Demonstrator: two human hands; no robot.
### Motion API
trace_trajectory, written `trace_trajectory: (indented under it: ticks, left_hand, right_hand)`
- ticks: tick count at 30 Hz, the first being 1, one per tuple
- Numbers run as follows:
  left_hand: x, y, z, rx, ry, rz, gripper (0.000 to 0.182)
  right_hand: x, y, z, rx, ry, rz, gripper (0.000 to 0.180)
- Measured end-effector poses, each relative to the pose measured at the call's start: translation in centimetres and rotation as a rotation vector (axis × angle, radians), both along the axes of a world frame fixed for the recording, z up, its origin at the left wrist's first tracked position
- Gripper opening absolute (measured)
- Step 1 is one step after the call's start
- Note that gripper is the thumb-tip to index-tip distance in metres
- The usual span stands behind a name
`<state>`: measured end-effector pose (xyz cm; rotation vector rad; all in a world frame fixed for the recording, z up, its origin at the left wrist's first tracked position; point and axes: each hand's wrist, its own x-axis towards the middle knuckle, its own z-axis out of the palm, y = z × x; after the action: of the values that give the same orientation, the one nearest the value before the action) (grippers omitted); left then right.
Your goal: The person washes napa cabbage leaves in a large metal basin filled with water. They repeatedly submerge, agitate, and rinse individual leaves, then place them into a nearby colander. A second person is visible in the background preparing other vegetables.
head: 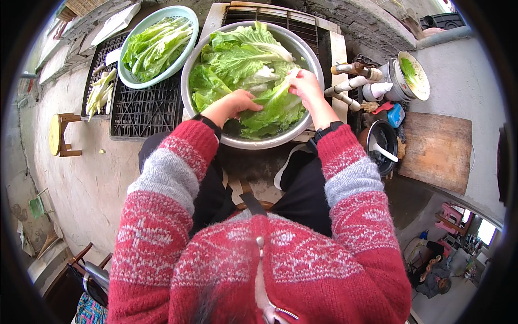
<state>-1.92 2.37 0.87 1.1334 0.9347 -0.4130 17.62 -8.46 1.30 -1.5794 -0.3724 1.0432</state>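
Note:
A wide metal basin holds several large leafy green leaves, apparently lying in water. My right hand is over the basin's right side, its fingers closed on the pale stem end of a green leaf. At the near left part of the basin, my left hand touches the lower left side of that leaf with thumb and fingers; how firmly it grips cannot be told. Left of the basin stands a light-blue plastic basket with more leaves laid lengthwise in it.
Black plastic crates support the basket, with cut pale stems on the left one. Metal faucets lie close to the basin's right. Further right are a black pot with a white-handled utensil, a wooden board and a bowl.

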Motion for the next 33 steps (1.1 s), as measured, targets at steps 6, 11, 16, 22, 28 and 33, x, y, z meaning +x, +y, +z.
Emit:
trace_trajectory:
  ticks: [6, 11, 16, 22, 28, 33]
  left_hand:
    - [0.9, -0.7, -1.5, 0.624, 0.056, -0.411, 0.037]
    - [1.3, -0.7, -1.3, 0.656, 0.083, -0.401, 0.027]
    - [0.1, 1.7, 1.2, -0.222, -0.083, 0.304, 0.044]
    - [-1.3, 2.2, 2.9, -0.247, -0.068, 0.268, 0.091]
    - [-1.6, 3.2, 3.3, -0.249, -0.047, 0.231, 0.084]
    - [-0.4, 3.7, 4.0, 0.028, -0.186, 0.348, 0.041]
  right_hand:
    - [-2.0, 0.6, -2.2, -0.640, -0.708, 0.548, 0.021]
    - [-2.7, 0.8, -0.9, -0.467, -0.532, 0.413, 0.021]
    - [1.0, -0.2, 3.4, -0.073, 0.053, 0.094, 0.025]
    - [1.3, -0.4, 5.0, 0.079, 0.069, -0.031, 0.028]
    - [1.1, -0.1, 5.7, 0.202, 0.157, -0.103, 0.027]
    - [0.7, 0.5, 5.7, 0.381, 0.362, 0.006, 0.024]
